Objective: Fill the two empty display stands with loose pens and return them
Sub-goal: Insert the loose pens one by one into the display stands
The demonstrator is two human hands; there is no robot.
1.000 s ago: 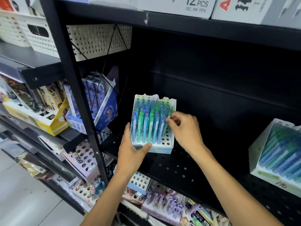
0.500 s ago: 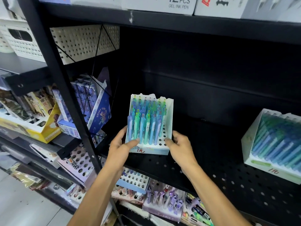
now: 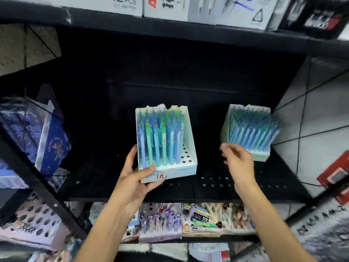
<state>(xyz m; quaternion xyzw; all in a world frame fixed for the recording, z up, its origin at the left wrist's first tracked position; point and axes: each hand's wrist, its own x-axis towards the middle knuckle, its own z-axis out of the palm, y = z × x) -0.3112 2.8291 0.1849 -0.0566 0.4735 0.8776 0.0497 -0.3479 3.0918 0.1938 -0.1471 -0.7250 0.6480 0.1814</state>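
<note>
Left hand (image 3: 135, 179) grips pen display stand (image 3: 186, 148) at its 7 o'clock corner (thumb on front lip); right hand (image 3: 238, 163) free at 3 o'clock, fingers loosely curled.

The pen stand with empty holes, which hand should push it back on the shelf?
Probably left. The left hand already grips that pen stand at its front corner, while the right hand hangs free beside it.
</note>
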